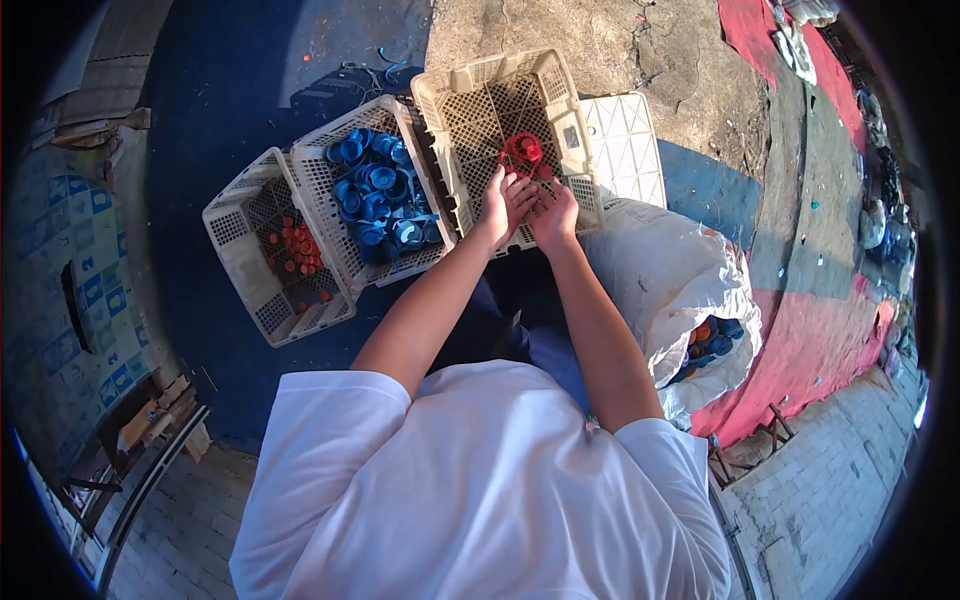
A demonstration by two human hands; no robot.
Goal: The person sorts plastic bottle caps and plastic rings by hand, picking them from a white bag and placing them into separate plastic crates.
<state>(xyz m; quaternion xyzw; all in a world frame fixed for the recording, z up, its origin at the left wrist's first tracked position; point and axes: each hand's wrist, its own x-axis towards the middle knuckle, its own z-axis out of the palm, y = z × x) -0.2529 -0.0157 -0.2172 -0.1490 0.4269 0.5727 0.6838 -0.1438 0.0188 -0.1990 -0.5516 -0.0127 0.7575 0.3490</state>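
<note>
Both hands are side by side over the near end of a cream plastic crate [500,72], palms turned up. My left hand [508,203] has its fingers spread, with nothing seen resting on it. Close beside it, my right hand [552,212] is open too, its fingers pointing away from me. Just beyond the fingertips, several red plastic pieces [523,150] lie inside the crate. The fingertips are near these red pieces; whether they touch cannot be made out.
Left of the hands, one crate [318,178] holds blue plastic pieces [380,180], another [235,250] small orange-red caps [297,248]. At the right are an upturned white crate [625,140] and a white sack [660,260] with blue and orange pieces in its mouth.
</note>
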